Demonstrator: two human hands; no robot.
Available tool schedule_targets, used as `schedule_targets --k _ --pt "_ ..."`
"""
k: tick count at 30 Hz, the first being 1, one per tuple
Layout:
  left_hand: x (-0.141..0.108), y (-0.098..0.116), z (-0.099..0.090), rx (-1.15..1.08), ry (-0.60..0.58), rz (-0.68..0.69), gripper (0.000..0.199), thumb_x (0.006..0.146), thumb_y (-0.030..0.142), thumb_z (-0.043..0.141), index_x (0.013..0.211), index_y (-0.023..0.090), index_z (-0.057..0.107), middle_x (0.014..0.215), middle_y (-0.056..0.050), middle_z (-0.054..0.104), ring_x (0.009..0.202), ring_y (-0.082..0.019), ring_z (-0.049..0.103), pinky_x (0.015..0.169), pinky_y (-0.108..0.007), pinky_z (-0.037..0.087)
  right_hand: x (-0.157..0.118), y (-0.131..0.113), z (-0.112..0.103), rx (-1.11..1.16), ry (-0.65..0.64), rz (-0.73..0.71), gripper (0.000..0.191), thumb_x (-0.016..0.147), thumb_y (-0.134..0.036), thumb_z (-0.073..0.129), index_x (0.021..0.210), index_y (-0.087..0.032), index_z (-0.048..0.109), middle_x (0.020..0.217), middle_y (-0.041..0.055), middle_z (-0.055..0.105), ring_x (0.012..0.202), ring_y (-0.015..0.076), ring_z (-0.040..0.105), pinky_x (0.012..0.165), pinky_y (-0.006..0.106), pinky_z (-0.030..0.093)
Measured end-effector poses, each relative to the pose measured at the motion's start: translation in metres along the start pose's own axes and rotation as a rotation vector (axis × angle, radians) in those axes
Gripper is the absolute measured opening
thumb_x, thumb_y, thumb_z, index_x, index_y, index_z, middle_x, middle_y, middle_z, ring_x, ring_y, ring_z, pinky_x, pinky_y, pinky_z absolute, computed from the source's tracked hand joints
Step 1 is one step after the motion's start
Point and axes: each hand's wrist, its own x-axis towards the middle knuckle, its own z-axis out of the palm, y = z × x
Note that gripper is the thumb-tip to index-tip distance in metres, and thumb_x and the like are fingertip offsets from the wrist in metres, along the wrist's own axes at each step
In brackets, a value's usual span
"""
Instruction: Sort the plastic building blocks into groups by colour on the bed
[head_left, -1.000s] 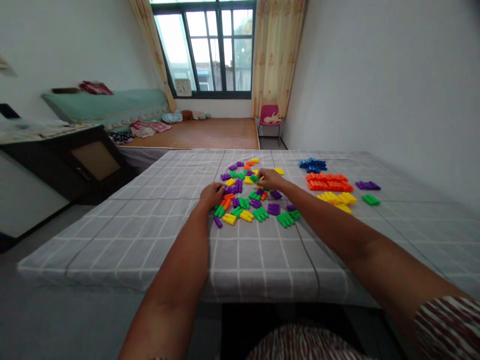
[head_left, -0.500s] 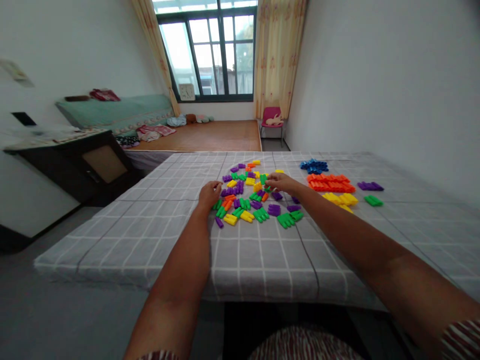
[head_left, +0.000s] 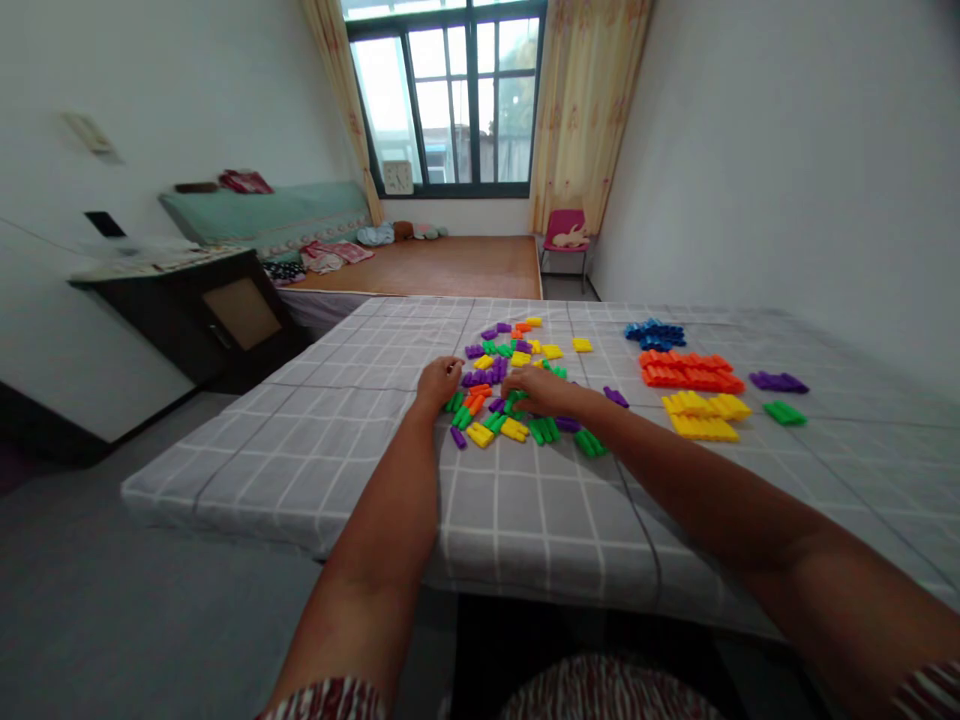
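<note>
A mixed heap of green, purple, yellow and orange plastic pieces lies on the checked cloth. My left hand (head_left: 441,382) rests at the heap's left edge, fingers curled, beside purple pieces (head_left: 485,373); what it holds, if anything, is too small to make out. Over the middle of the heap, my right hand (head_left: 534,388) reaches down with fingers bent at a green piece (head_left: 514,403); its fingertips are partly hidden. Sorted by colour at the right are blue pieces (head_left: 655,334), orange pieces (head_left: 691,371), yellow pieces (head_left: 705,416), purple pieces (head_left: 778,382) and a green group (head_left: 784,413).
The cloth-covered table (head_left: 300,455) has its near edge in front of me. Beyond it are a low bed platform (head_left: 457,265), a pink chair (head_left: 566,230) and a window. A dark cabinet (head_left: 217,310) stands at the left.
My right hand has moved left and nearer over the heap. My left hand stays at the heap's left edge. The whole view has shifted, with the scene now further right.
</note>
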Motion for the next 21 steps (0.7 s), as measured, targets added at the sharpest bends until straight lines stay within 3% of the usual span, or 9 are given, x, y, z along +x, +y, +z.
schedule_targets --k 5,9,11,14,17,19,21 --pt "0.0 0.003 -0.003 0.029 -0.034 -0.005 0.036 0.089 0.029 0.044 0.108 0.018 0.072 0.108 -0.007 0.073 0.095 -0.018 0.065 0.083 -0.025 0.048 -0.03 0.014 -0.014 0.214 0.209 0.173 0.023 0.075 -0.026 0.069 0.09 -0.018 0.053 0.087 0.0043 0.066 0.079 0.0174 0.062 0.069 0.029 0.048" --pt "0.001 0.001 -0.004 0.067 -0.062 0.026 0.039 0.089 0.032 0.042 0.11 0.017 0.071 0.109 -0.008 0.072 0.097 -0.019 0.065 0.084 -0.026 0.048 -0.066 0.02 -0.03 0.641 0.257 0.349 0.033 0.079 -0.04 0.066 0.101 -0.024 0.047 0.075 -0.0017 0.064 0.066 0.0152 0.064 0.058 0.027 0.052" --pt "0.002 -0.003 -0.005 0.097 -0.071 0.034 0.04 0.089 0.033 0.041 0.111 0.017 0.071 0.11 -0.008 0.072 0.099 -0.02 0.065 0.085 -0.027 0.048 -0.093 0.033 -0.046 0.724 0.351 0.386 0.04 0.079 -0.043 0.065 0.111 -0.025 0.048 0.081 -0.0004 0.066 0.067 0.0154 0.066 0.057 0.026 0.053" --pt "0.004 -0.006 -0.005 0.14 -0.075 0.043 0.041 0.089 0.036 0.039 0.111 0.02 0.07 0.113 -0.006 0.071 0.103 -0.02 0.065 0.085 -0.026 0.048 -0.158 0.075 -0.077 0.556 0.596 0.533 0.043 0.081 -0.043 0.062 0.117 -0.022 0.056 0.093 0.0039 0.068 0.073 0.017 0.067 0.06 0.027 0.053" --pt "0.006 -0.006 -0.006 0.187 -0.101 0.04 0.043 0.089 0.04 0.038 0.111 0.021 0.071 0.113 -0.006 0.071 0.105 -0.022 0.064 0.083 -0.027 0.049 -0.249 0.131 -0.099 0.13 0.809 0.847 0.038 0.082 -0.035 0.056 0.114 -0.018 0.065 0.102 0.0081 0.07 0.087 0.0224 0.067 0.076 0.035 0.054" --pt "0.006 -0.005 -0.006 0.21 -0.112 0.033 0.044 0.089 0.041 0.038 0.11 0.021 0.071 0.114 -0.007 0.071 0.105 -0.023 0.065 0.083 -0.029 0.049 -0.309 0.163 -0.098 -0.146 0.781 1.076 0.038 0.078 -0.023 0.053 0.112 -0.017 0.068 0.114 0.0099 0.069 0.106 0.0271 0.063 0.093 0.039 0.048" --pt "0.008 -0.005 -0.006 0.227 -0.116 0.027 0.044 0.089 0.042 0.039 0.11 0.022 0.071 0.115 -0.007 0.071 0.105 -0.025 0.065 0.082 -0.03 0.05 -0.356 0.184 -0.087 -0.232 0.633 1.229 0.043 0.075 -0.015 0.05 0.113 -0.017 0.069 0.12 0.0108 0.067 0.115 0.0286 0.059 0.1 0.041 0.044"
